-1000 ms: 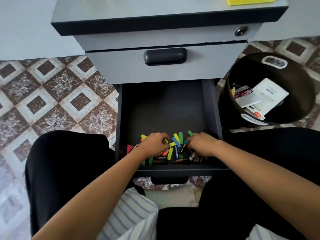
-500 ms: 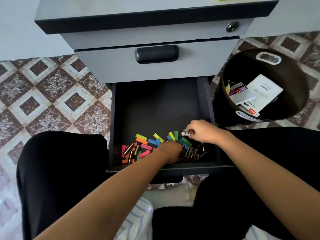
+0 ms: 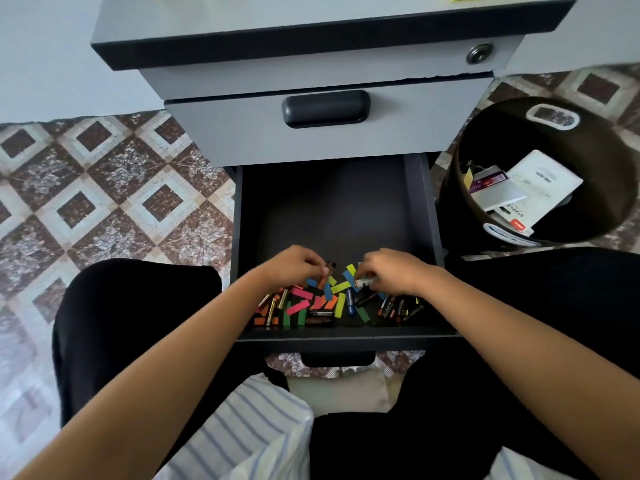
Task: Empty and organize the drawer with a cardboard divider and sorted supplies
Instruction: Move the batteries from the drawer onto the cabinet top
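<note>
Left hand (image 3: 294,268) pinches a dark battery (image 3: 329,268). Front of the open drawer (image 3: 346,338): loose batteries (image 3: 320,313), probably stiff, slick and prone to roll, so pinch mid-barrel. Coloured strips (image 3: 299,306) look light and floppy, so lift by an edge. Neon, scattered. Right hand (image 3: 394,271) pinches a white battery (image 3: 366,281).

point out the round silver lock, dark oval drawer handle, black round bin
round silver lock (image 3: 479,53): head view, centre
dark oval drawer handle (image 3: 325,108): head view, middle
black round bin (image 3: 609,161): head view, inner wall

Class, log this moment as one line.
left hand: pinches small item | right hand: pinches battery | drawer: open, batteries, coloured strips inside
</note>
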`<move>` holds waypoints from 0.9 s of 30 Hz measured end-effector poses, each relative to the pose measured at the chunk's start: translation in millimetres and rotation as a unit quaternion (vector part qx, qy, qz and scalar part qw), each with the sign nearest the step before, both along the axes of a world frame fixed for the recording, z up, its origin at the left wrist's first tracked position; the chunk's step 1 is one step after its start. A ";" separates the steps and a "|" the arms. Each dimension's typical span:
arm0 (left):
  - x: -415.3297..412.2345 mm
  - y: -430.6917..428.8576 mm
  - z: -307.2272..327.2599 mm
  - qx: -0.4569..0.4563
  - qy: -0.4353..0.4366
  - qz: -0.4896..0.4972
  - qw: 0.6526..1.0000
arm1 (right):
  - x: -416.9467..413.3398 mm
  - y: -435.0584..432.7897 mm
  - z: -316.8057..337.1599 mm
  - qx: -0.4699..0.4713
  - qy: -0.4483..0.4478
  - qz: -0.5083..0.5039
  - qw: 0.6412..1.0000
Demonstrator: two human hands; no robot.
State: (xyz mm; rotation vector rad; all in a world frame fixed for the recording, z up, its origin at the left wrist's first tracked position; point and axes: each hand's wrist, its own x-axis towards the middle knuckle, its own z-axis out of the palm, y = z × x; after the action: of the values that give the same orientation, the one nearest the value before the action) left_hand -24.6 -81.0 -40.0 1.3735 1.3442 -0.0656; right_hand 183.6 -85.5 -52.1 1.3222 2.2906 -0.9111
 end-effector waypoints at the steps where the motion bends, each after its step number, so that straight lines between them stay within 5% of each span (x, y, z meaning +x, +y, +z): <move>1: -7.4 2.2 2.4 -0.007 -0.012 0.033 0.999 | -5.5 -2.1 -2.8 0.008 -0.007 0.034 0.999; 8: -22.7 -2.2 -5.7 -0.007 0.003 0.095 0.995 | -31.1 -19.5 -18.7 0.064 -0.072 0.213 0.972; 14: -16.5 -16.5 -14.4 0.059 0.090 -0.041 0.993 | -28.5 -20.1 -22.9 0.102 -0.094 0.235 0.962; 20: 1.4 -27.1 -21.8 0.123 0.152 -0.213 0.957 | -19.3 -18.0 -20.6 0.035 -0.009 0.059 0.998; 27: 10.4 -36.2 -32.1 0.139 0.193 -0.286 0.928 | -15.8 -10.8 -4.8 0.001 0.079 -0.106 0.991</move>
State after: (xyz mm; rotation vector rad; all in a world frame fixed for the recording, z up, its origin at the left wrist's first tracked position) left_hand -14.2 -117.2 -72.1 2.0427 1.2527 -0.5825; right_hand 167.8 -96.2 -56.9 1.5678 2.2969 -1.1194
